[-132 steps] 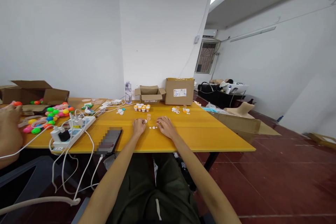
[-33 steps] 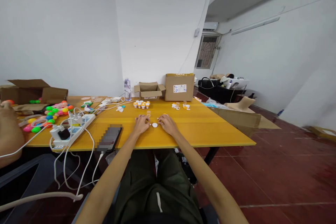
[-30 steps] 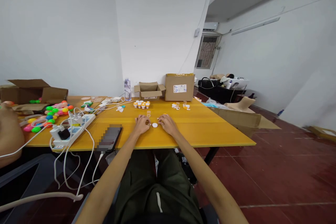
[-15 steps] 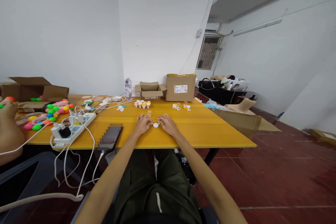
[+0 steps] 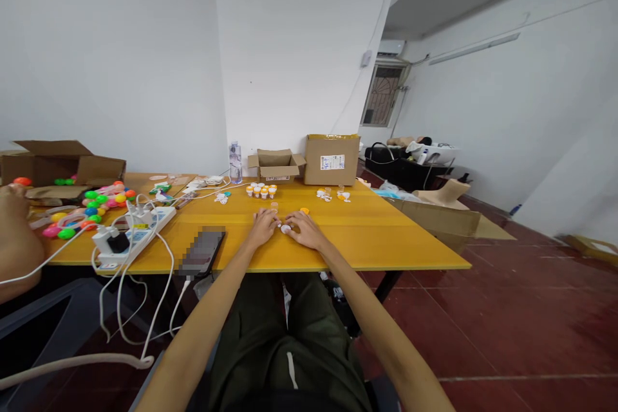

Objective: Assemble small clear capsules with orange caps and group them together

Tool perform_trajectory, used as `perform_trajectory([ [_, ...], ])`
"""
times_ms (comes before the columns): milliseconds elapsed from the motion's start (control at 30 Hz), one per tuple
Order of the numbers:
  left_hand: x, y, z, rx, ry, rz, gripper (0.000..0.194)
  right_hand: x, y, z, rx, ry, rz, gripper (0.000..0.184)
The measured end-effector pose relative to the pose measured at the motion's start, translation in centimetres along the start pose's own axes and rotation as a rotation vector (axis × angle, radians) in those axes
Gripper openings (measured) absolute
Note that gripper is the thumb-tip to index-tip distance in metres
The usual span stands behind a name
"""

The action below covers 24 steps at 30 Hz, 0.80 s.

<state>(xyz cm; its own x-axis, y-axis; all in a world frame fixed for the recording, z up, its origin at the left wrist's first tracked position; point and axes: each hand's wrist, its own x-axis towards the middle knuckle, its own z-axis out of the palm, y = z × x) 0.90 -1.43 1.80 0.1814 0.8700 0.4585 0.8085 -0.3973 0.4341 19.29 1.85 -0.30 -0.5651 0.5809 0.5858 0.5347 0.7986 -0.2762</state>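
My left hand [image 5: 264, 226] rests low over the table with its fingers curled. A tiny pale bit shows at its fingertips, too small to name. My right hand [image 5: 302, 230] is closed, its fingertips on a white round cap [image 5: 285, 229] that lies between both hands and is partly covered. An orange cap [image 5: 304, 210] sits just beyond my right fingers. Past my left hand stands a small clear cup [image 5: 274, 206]. Farther back are several small jars [image 5: 261, 192] with white-and-orange tops.
Small white and orange parts [image 5: 333, 195] lie at the back right. Behind stand an open carton [image 5: 275, 167], a closed box [image 5: 331, 161] and a bottle [image 5: 235, 164]. To the left are a phone [image 5: 203, 254], a power strip [image 5: 140, 241], coloured balls and another person's arm [image 5: 17, 238].
My right hand has moved slightly left, and its fingertips now cover part of the white cap. The orange cap behind it shows more. My left hand has barely moved.
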Motion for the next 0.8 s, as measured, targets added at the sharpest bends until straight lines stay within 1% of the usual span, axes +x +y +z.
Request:
perform_trajectory([
  [233, -0.16, 0.60, -0.20, -0.030, -0.023, 0.116, 0.016, 0.15, -0.21, 0.02, 0.016, -0.014, 0.006, 0.012],
  [367, -0.18, 0.57, -0.10, -0.018, -0.039, 0.148, 0.017, 0.12, 0.09, 0.18, 0.013, -0.011, 0.001, 0.015],
  [533, -0.17, 0.58, -0.01, -0.005, -0.080, 0.141, 0.017, 0.09, 0.36, 0.33, -0.007, -0.002, -0.002, 0.015],
  [800, -0.36, 0.90, -0.15, -0.025, -0.087, 0.077, 0.014, 0.09, 0.46, 0.38, -0.018, 0.000, -0.015, 0.014],
])
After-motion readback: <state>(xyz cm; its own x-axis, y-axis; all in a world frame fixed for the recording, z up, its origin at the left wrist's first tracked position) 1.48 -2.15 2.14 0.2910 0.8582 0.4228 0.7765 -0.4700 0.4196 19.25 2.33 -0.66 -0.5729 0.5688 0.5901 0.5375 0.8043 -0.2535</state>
